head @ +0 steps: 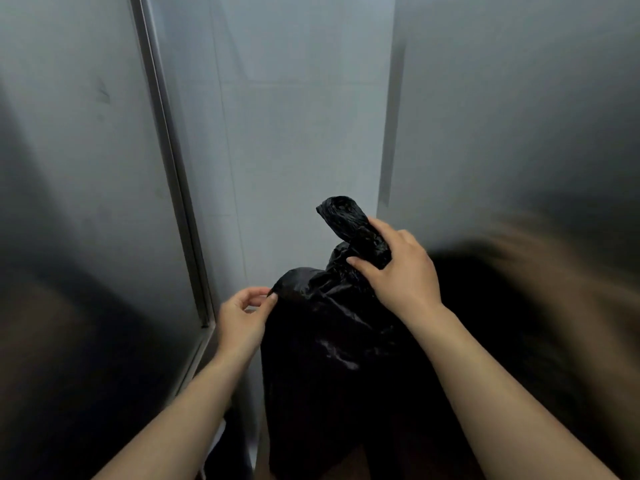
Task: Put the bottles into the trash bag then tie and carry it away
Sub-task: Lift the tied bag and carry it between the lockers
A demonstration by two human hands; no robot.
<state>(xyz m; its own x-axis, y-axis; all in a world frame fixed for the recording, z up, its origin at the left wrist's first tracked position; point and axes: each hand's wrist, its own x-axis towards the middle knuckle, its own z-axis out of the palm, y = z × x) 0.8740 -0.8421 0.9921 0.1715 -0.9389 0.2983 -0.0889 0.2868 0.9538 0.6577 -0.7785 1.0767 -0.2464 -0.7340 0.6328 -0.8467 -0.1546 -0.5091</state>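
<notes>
Two hands are working at the neck of the shiny black plastic trash bag [332,341]: the right hand [398,271] is gripping its twisted top, the left hand [242,317] is pinching a corner, so filling seems done while tying and carrying are remaining.

Black bag held up between two hands, no floor in sight

The trash bag [332,341] hangs from the right hand [401,271], fingers wrapped round its twisted neck; the left hand [242,320] pinches a corner at its fingertips. What lies beneath cannot be told.
</notes>
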